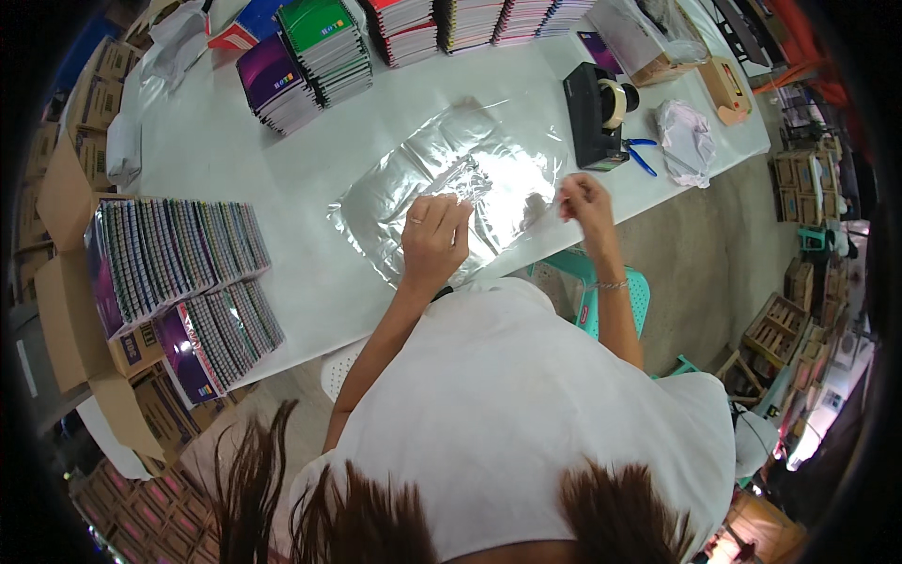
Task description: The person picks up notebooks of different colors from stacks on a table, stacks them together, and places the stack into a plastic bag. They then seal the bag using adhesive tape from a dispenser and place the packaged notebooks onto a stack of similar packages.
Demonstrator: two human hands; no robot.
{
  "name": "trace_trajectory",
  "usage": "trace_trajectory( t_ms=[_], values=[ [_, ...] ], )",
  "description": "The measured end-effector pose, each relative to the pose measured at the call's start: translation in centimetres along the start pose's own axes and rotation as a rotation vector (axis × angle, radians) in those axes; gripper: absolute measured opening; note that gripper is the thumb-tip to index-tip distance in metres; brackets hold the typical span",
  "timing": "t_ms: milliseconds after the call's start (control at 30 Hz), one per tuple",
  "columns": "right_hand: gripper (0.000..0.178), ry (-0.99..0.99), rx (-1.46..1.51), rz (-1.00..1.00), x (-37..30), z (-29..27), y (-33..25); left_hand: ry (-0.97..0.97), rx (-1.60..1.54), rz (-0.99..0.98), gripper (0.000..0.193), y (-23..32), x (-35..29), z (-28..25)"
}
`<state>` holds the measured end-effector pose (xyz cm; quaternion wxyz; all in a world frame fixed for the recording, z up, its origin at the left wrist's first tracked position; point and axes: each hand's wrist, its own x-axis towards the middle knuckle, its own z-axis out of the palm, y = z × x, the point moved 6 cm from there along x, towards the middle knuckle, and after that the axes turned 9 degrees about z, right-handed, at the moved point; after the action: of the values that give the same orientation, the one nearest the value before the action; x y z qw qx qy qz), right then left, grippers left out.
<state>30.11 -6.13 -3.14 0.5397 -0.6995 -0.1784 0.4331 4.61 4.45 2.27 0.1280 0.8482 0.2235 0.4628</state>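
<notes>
Shiny clear plastic bags [395,179] lie flat and overlapping on the white-covered table, directly before me. My left hand [435,240] is over their near part, fingers bent and closed on the plastic bag, which wrinkles at the fingertips. To the right, my right hand [586,205] is raised by the bags' right edge. Its fingers are curled together in a pinch; whatever they hold, if anything, is too small to make out. A black tape dispenser [590,117] with a tape roll stands beyond that hand, beside blue-handled pliers [641,155].
Stacks of spiral notebooks [324,52] line the table's far side. At the left, an open carton [66,310] adjoins rows of spiral notebooks [183,254]. Crumpled white paper [686,141] lies near the right table edge. A teal stool [639,299] stands below that edge.
</notes>
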Motion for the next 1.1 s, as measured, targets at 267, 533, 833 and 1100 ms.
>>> trace_trajectory(
  t_ms=[267,533,833,1100],
  values=[
    [0.020,-0.220,-0.015,0.100,-4.1,12.4,-3.1,0.015,-0.052,-0.003,0.015,-0.5,-0.6,0.3],
    [0.025,-0.139,-0.146,0.125,-4.0,13.1,-3.3,0.023,-0.025,0.016,0.014,-0.7,-0.7,0.1],
    [0.026,-0.162,-0.175,0.139,-3.7,13.0,-3.3,-0.041,-0.050,-0.003,0.024,-0.8,-0.8,0.1],
    [0.029,-0.136,-0.162,0.138,-3.5,12.9,-1.9,-0.532,0.156,-0.150,0.086,0.4,-0.5,0.3]
  ],
)
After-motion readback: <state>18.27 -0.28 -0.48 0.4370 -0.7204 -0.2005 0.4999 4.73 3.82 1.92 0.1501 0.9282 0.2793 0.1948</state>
